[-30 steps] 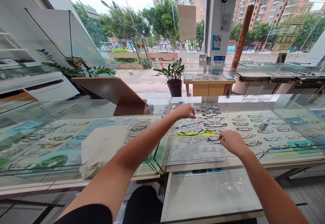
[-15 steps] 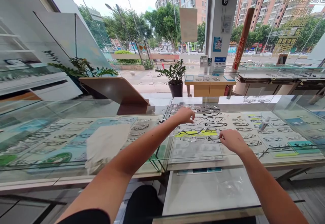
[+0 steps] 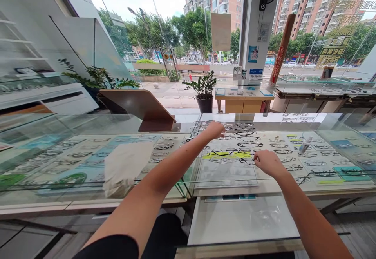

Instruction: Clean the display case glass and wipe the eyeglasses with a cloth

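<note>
Head view: our left hand (image 3: 216, 129) hides part of the rows of glasses (image 3: 248, 138); its fingers are bent, fingertips unclear, grip we can't tell. Versus half a second ago it sits slightly toward 12 o'clock; our right hand (image 3: 266, 161) stays put, curled at the black glasses (image 3: 247, 161) at its 9 o'clock, grip also unclear.
</note>
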`<state>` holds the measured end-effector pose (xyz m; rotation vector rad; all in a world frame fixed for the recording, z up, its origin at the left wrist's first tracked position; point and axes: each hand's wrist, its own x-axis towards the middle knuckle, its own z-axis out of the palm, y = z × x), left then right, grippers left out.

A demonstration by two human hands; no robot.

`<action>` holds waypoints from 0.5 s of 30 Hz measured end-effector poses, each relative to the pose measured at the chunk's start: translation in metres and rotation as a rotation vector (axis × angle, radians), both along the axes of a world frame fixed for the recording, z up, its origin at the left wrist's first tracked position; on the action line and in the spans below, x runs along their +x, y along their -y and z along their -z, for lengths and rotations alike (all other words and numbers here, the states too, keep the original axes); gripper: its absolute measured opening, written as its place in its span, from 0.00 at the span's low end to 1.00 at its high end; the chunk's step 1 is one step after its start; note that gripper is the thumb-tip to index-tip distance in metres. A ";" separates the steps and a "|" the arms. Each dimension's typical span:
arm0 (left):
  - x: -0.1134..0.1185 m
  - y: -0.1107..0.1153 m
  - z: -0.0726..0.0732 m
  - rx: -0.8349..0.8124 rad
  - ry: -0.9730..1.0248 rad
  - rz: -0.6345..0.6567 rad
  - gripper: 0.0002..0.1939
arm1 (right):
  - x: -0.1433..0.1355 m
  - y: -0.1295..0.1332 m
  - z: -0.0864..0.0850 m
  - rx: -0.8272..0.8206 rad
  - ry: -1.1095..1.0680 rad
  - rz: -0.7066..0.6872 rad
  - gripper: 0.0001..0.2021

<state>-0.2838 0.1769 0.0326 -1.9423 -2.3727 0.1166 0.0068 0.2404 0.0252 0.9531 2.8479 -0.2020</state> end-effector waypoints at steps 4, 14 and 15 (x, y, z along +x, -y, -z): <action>0.019 0.021 -0.006 -0.015 0.074 0.067 0.13 | 0.000 0.000 -0.001 -0.005 0.004 0.000 0.14; 0.051 0.073 0.016 -0.048 0.157 0.227 0.17 | 0.000 0.000 -0.001 -0.009 0.002 0.001 0.14; 0.051 0.072 0.017 -0.042 0.150 0.218 0.17 | 0.000 -0.001 -0.001 -0.009 0.001 0.003 0.14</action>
